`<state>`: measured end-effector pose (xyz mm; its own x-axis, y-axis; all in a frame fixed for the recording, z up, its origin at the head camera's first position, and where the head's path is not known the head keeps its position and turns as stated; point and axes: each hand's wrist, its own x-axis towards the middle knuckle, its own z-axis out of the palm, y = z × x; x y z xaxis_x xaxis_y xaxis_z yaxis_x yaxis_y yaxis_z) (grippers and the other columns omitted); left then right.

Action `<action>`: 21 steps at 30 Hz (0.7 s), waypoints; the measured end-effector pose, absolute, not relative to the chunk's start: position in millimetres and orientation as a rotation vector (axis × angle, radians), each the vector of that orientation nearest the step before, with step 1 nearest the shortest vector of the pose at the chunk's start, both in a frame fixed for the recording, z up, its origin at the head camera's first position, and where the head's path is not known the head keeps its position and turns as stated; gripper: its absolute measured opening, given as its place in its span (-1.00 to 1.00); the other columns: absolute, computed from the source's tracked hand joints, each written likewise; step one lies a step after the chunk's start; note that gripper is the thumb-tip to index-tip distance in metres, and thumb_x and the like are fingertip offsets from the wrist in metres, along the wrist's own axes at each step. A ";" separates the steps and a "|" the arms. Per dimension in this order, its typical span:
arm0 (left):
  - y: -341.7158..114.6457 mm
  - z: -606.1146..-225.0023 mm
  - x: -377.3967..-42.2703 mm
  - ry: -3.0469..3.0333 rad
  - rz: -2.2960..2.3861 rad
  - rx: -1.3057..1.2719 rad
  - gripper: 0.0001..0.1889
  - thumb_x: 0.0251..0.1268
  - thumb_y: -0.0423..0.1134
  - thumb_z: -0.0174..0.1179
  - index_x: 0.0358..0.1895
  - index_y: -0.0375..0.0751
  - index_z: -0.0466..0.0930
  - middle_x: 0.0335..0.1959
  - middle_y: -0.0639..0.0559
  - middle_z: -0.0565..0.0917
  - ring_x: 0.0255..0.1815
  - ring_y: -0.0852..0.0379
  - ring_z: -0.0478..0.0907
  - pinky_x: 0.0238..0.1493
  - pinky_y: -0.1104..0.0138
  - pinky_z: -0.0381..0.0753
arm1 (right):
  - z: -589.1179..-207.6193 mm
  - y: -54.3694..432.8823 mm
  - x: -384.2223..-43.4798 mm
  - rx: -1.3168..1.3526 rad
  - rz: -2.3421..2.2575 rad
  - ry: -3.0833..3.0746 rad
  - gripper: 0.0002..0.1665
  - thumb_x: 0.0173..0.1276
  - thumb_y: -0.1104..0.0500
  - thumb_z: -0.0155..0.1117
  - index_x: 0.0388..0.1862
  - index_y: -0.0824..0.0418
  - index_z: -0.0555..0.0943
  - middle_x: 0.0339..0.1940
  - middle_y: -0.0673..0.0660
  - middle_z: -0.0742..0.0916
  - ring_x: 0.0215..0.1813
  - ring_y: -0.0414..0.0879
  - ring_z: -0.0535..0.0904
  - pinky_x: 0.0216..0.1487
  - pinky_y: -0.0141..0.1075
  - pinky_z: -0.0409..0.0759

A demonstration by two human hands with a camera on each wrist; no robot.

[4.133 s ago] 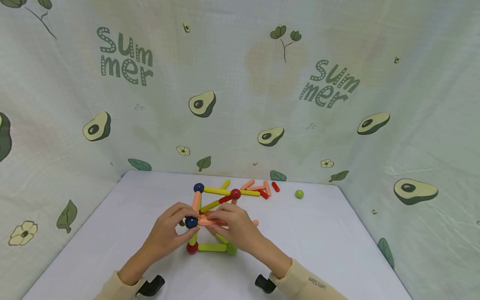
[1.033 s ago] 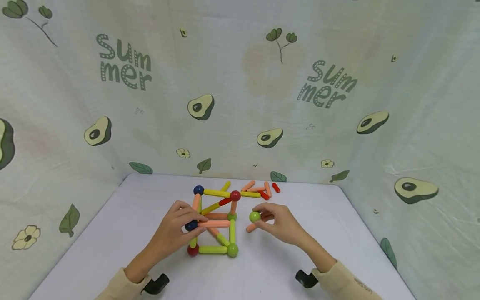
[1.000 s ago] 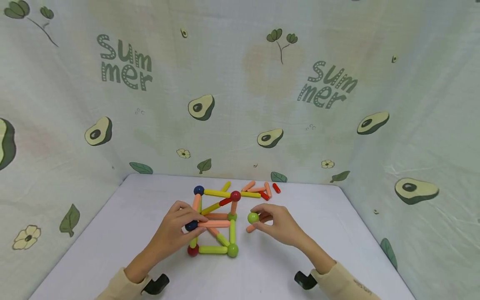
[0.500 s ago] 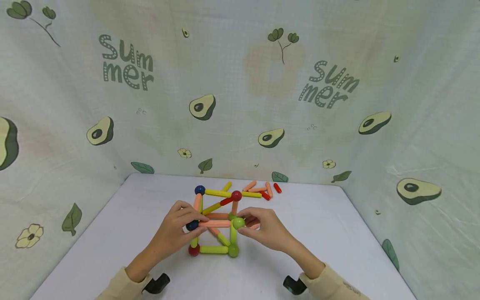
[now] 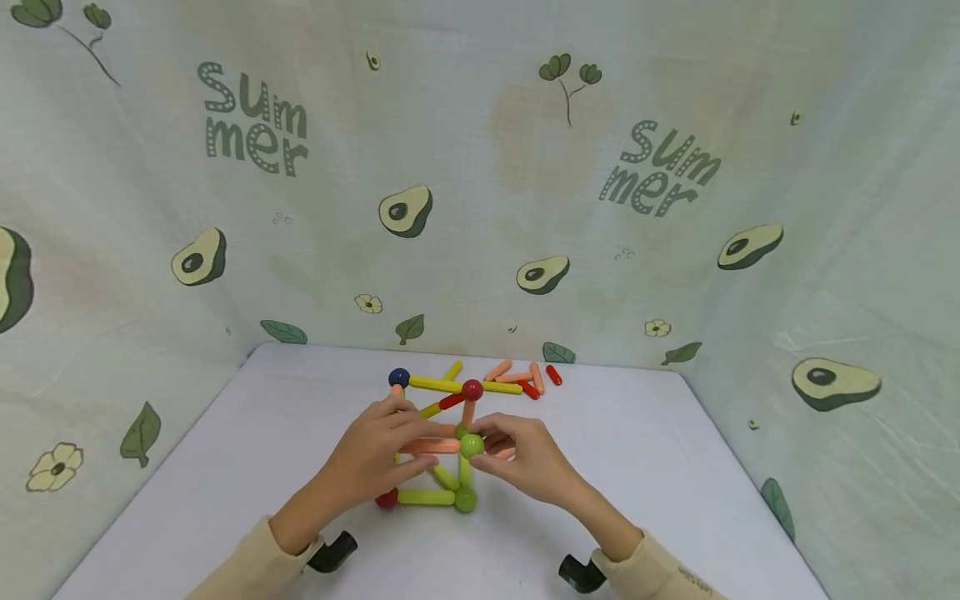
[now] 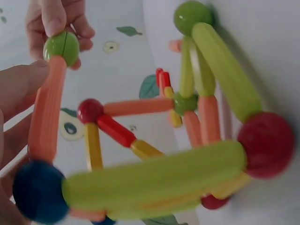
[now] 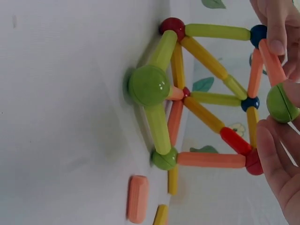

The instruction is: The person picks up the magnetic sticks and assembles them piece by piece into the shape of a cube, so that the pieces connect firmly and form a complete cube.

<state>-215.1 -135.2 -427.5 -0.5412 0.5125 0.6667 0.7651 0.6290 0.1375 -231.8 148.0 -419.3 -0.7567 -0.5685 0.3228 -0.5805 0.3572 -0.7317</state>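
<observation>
Head view: stick-and-ball frame (image 5: pixel 444 477) stands on the white table (image 5: pixel 637 467); forearms reach in from either side to its near top edge. Left hand (image 5: pixel 386 454) grips the salmon stick (image 5: pixel 438 446) between thumb and fingers; right hand (image 5: pixel 528 458) pinches the green ball (image 5: pixel 472 446) at the stick's right end. Loose sticks (image 5: pixel 517 377) lie behind the frame, unused. Left wrist view: salmon stick runs from the dark blue ball (image 6: pixel 40 191) to the green ball and appears to meet it; dark blue ball sits on a green upright (image 6: pixel 154 178) joined to the red base ball (image 6: pixel 266 145). No stick visible between green ball and top red ball (image 6: pixel 90 110). Right wrist view: four base sides linked, three uprights in place; green base ball (image 7: pixel 149 86) has no upright. Spare salmon stick (image 7: pixel 138 199) lies flat near the base. Judgement: frame mostly built; one upright and one top side, both at the pinched ball's corner, seem left open.
</observation>
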 end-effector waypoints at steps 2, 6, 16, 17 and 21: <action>-125.1 -422.8 -216.5 -2.297 -0.589 -1.025 -0.59 0.15 0.00 0.63 0.08 0.15 0.81 -0.16 0.34 0.80 -0.11 0.25 0.59 -0.19 0.40 0.63 | -420.0 147.8 -230.9 1.080 1.408 -2.564 -0.58 0.36 0.14 0.59 0.16 0.08 0.70 -0.03 -0.07 0.82 -0.09 -0.15 0.75 0.00 -0.08 0.79; -110.8 -418.0 -218.2 -2.319 -0.600 -1.037 -0.65 0.15 -0.08 0.64 0.01 0.08 0.81 -0.14 0.24 0.84 -0.21 0.24 0.69 -0.29 0.47 0.65 | -420.2 147.1 -229.5 1.052 1.424 -2.555 -0.59 0.34 0.14 0.60 0.12 0.07 0.69 -0.04 -0.07 0.82 -0.09 -0.18 0.75 0.00 -0.13 0.79; -104.1 -417.8 -219.6 -2.309 -0.619 -0.977 -0.69 0.13 -0.03 0.63 -0.06 0.09 0.84 -0.17 0.25 0.84 -0.29 0.27 0.70 -0.35 0.52 0.60 | -415.3 163.1 -247.2 1.131 1.381 -2.627 -0.57 0.41 0.08 0.55 0.21 0.06 0.68 0.08 0.00 0.80 0.06 -0.01 0.77 0.09 -0.14 0.76; -103.9 -417.7 -219.5 -2.315 -0.629 -0.979 -0.69 0.14 -0.04 0.63 -0.05 0.09 0.85 -0.17 0.25 0.85 -0.30 0.27 0.69 -0.35 0.52 0.59 | -415.8 167.5 -252.3 1.114 1.363 -2.640 -0.58 0.44 0.09 0.52 0.22 0.08 0.68 0.10 0.01 0.80 0.07 0.00 0.77 0.10 -0.15 0.76; -102.5 -418.2 -219.2 -2.341 -0.637 -0.969 -0.69 0.14 -0.04 0.63 -0.05 0.08 0.85 -0.17 0.25 0.85 -0.28 0.28 0.70 -0.35 0.54 0.58 | -424.4 182.3 -281.8 0.970 1.240 -2.674 -0.66 0.50 0.20 0.44 0.20 0.18 0.68 0.09 0.07 0.79 0.08 0.01 0.76 0.12 -0.11 0.75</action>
